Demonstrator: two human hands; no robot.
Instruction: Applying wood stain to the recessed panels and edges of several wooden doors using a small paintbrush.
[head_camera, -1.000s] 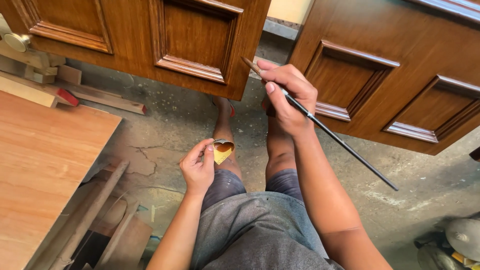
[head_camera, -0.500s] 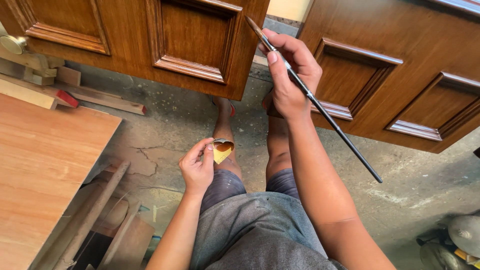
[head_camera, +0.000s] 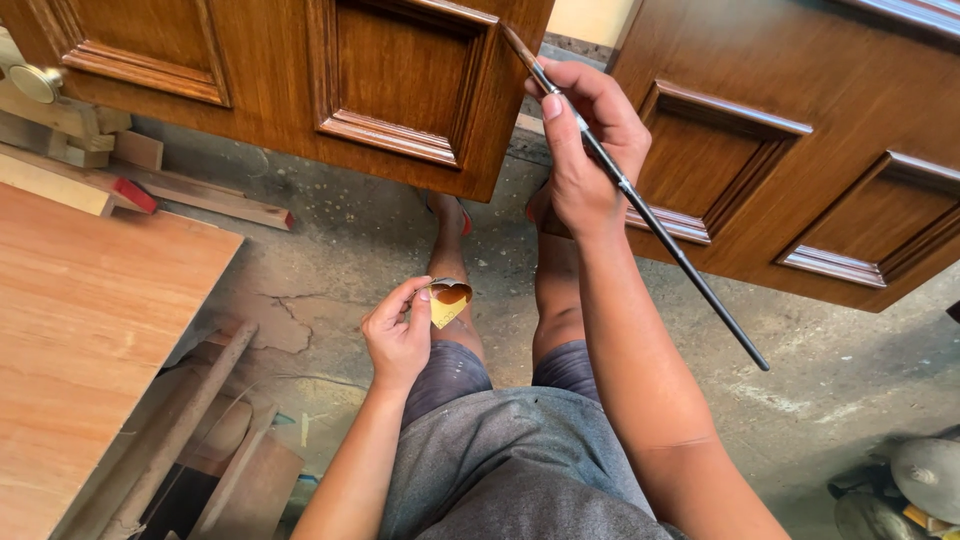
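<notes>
My right hand (head_camera: 585, 150) grips a long thin black paintbrush (head_camera: 660, 235), its tip touching the edge of a brown panelled wooden door (head_camera: 300, 80) that stands in front of me. My left hand (head_camera: 398, 335) pinches a small yellow piece (head_camera: 447, 300) that carries a dab of brown stain, held above my left knee. A second brown panelled door (head_camera: 800, 140) stands to the right, behind my right hand. My legs reach forward under the doors.
A light wooden board (head_camera: 90, 320) lies at the left. Wood offcuts (head_camera: 205, 195) and a red-tipped block (head_camera: 133, 195) rest on the cracked concrete floor (head_camera: 330, 270). Scrap timber (head_camera: 180, 430) lies below the board. A round metal object (head_camera: 925, 475) sits at the bottom right.
My right hand has risen with the brush, bringing its tip up to the door's edge. The left hand has stayed in place with the yellow piece.
</notes>
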